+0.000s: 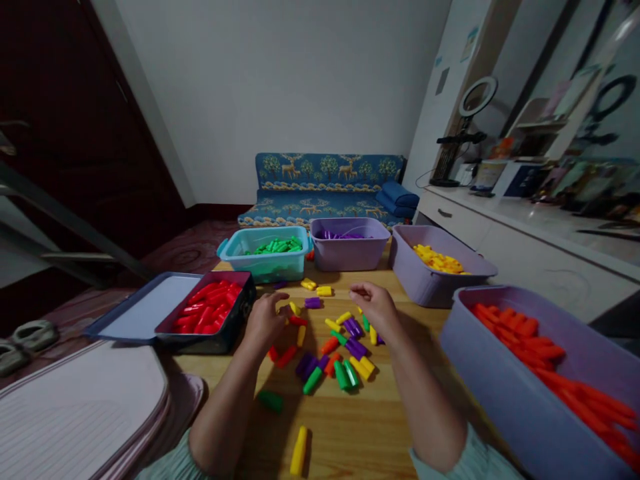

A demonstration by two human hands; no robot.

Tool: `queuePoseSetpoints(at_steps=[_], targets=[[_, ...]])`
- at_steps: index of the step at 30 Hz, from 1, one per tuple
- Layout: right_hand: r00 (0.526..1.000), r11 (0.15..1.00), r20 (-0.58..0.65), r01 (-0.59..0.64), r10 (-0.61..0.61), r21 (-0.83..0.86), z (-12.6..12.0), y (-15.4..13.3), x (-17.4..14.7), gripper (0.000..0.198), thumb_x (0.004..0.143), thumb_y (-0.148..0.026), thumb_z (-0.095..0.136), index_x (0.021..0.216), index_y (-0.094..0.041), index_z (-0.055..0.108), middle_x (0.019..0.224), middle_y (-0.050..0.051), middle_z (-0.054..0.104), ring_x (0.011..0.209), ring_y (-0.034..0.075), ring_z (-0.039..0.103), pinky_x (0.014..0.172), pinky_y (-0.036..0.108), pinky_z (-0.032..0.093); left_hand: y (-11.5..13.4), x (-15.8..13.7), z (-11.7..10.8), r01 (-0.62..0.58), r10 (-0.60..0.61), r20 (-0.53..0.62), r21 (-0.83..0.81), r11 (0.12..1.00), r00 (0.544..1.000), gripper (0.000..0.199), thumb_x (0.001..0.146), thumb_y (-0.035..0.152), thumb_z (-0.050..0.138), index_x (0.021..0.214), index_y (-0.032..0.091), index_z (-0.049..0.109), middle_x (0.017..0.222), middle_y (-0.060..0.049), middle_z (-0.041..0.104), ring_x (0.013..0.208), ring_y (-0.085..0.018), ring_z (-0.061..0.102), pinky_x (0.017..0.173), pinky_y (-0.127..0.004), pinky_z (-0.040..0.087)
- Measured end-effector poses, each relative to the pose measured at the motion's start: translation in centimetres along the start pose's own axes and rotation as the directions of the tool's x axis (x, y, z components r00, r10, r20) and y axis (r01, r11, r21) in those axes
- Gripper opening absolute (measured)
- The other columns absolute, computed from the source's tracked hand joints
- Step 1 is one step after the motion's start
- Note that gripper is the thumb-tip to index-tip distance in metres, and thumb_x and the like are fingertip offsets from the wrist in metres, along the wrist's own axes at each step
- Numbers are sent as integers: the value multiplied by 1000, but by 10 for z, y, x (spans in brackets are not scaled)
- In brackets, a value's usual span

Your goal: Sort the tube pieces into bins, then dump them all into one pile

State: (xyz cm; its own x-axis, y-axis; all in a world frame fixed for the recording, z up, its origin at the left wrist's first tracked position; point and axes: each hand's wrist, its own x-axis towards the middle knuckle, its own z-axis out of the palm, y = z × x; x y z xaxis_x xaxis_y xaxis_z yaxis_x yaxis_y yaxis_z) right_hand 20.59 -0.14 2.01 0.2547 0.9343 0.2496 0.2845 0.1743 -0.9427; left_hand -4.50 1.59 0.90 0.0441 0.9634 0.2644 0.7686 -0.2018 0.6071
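At the far left, a dark box held red pieces. Right of it, the left hand hung low over the worktop, fingers loosely bent, tips just beside a yellow piece; I could not tell whether it had hold of anything. Loose pieces lay mixed between and nearer than the hands. The right hand was half curled above a green piece, its grip hidden. The step seemed to be picking up loose pieces; the next move called for a clean pinch, sparing neighbours. Farther right stood a lavender bin of orange pieces.
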Motion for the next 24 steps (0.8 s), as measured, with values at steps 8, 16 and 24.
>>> queuePoseSetpoints(at_steps=[8, 16, 24], targets=[[926, 827, 358, 292, -119, -481, 26, 9, -18, 31, 74, -18, 62, 103, -18, 72, 110, 10, 71, 105, 25, 62, 97, 39, 43, -5, -5, 15, -166, 141, 202, 113, 980, 969, 61, 62, 0, 51, 119, 19, 66, 131, -11, 58, 122, -28, 50, 104, -37, 37], [882, 752, 471, 314, -4, -580, 26, 4, -21, 36, 71, -7, 58, 101, -21, 73, 109, 8, 71, 106, 23, 61, 95, 32, 42, -5, -5, 6, -173, 138, 229, 141, 975, 964, 49, 68, 2, 51, 108, 20, 71, 116, -9, 66, 112, -26, 55, 99, -35, 39], [880, 765, 473, 279, 37, -580, 27, 1, -21, 36, 72, -7, 58, 104, -15, 71, 111, 10, 69, 108, 20, 60, 95, 28, 41, -1, -5, 13, -144, 103, 208, 190, 971, 973, 29, 76, 26, 62, 104, 26, 70, 105, -7, 64, 100, -24, 59, 86, -30, 45]])
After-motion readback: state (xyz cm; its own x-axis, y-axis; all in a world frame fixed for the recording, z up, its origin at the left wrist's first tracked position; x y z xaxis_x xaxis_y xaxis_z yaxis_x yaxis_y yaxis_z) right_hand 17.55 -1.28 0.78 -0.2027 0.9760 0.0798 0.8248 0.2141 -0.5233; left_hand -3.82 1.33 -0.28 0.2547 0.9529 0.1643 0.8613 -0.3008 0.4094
